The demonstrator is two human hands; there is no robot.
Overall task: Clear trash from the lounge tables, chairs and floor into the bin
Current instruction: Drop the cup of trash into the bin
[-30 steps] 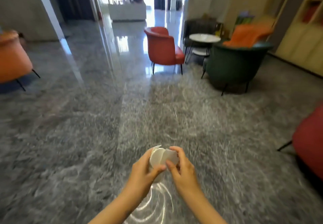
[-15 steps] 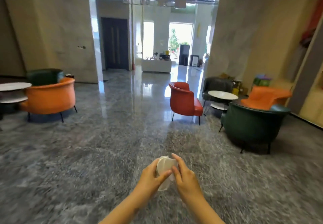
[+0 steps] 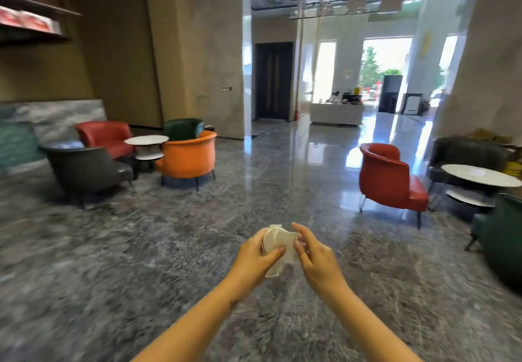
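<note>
Both hands meet low in the middle of the view, held out over the grey marbled floor (image 3: 135,248). The left hand (image 3: 252,254) grips a wad (image 3: 278,241) of white crumpled trash (paper or a crushed cup, too blurred to tell), its fingers curled round the wad's left side and its thumb laid across the front. The right hand (image 3: 315,258) pinches the wad's right edge between thumb and bent fingers, forefinger lifted above the rest. The wad hangs in the air between the two hands, touching nothing else.

Off to the left, well apart from the hands, the left table (image 3: 146,139) has a round white top and stands among four seats: the left red chair (image 3: 106,135), a green chair (image 3: 183,128), an orange chair (image 3: 187,155) and a grey chair (image 3: 87,169).

To the right, the right red chair (image 3: 391,181) stands with its back to the open floor, just beside the right table (image 3: 480,176) — also round and white-topped, with a dark chair (image 3: 466,154) behind it.

At the back, past a wide opening, a white counter (image 3: 336,113) stands before bright windows.
</note>
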